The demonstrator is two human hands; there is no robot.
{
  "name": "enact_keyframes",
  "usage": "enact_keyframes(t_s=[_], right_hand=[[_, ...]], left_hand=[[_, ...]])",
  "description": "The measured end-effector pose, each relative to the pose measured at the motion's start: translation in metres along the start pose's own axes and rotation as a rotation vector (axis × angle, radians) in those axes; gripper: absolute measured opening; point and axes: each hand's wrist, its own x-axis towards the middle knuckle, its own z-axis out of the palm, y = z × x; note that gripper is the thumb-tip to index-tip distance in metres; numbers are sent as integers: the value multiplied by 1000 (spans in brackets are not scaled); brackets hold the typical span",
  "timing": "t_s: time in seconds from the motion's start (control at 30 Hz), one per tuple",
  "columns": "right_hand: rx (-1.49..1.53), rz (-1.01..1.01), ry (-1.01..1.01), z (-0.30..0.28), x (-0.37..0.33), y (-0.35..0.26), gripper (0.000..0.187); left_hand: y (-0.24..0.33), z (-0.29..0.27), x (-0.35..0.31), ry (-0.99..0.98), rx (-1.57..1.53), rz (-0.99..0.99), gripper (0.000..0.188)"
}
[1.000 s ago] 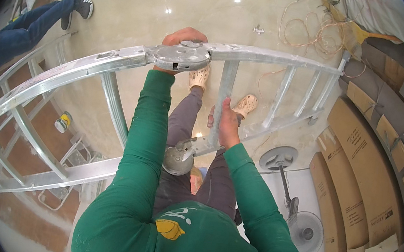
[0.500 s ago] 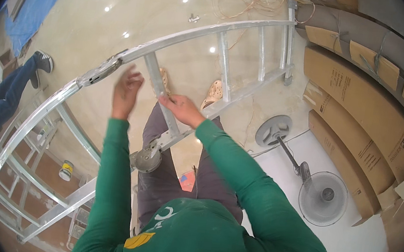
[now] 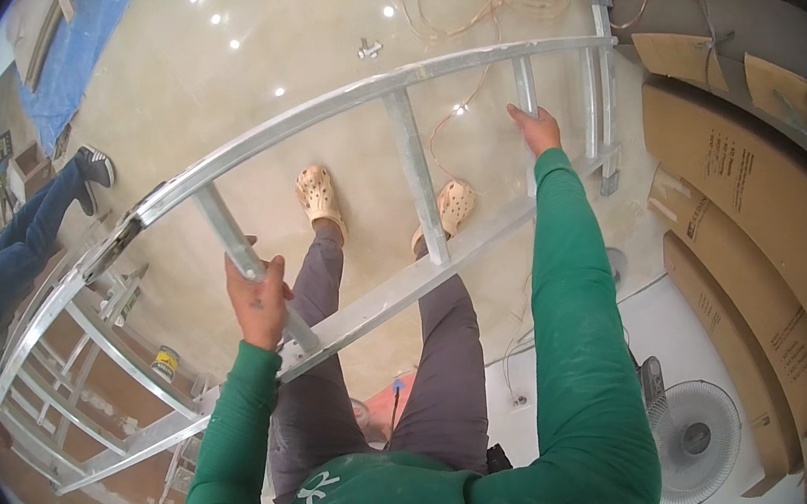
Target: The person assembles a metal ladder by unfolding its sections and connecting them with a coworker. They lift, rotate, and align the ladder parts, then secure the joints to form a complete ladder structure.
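Observation:
A folding aluminium ladder [image 3: 341,100] stretches across in front of me, from the lower left up to the far right. My left hand [image 3: 258,303] is closed around one of its rungs [image 3: 225,227]. Farther right, my right hand [image 3: 536,130] grips another rung [image 3: 523,80] near the ladder's far end. Between my hands a third rung [image 3: 415,173] is untouched. A dark hinge joint [image 3: 112,246] sits on the far rail, left of my left hand. The ladder's near rail [image 3: 387,300] crosses over my legs.
Large cardboard boxes [image 3: 748,194] stand along the right, with a grey fan [image 3: 696,437] near them. A coiled cable [image 3: 495,1] and a small metal piece [image 3: 369,49] lie on the floor. A paint can [image 3: 165,363] and another person's legs [image 3: 37,197] are at left.
My right hand has moved far right from the left-hand rung to another rung. My left hand, raised and apart before, now grips a rung. The ladder has shifted left in view.

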Motion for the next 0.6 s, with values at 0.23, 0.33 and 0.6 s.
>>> enact_keyframes(t_s=[0.23,0.33,0.6], right_hand=[[129,79,-187,-26,-33,-25,42],[-31,79,-149,-26,-54,-25,43],[-70,-14,-61,-47,-145,-30,53]], left_hand=[[30,-8,-18,117,134,-40,48],[25,-16,-24,149,155,-33,48],[2,-71,-57,183,118,2,47]])
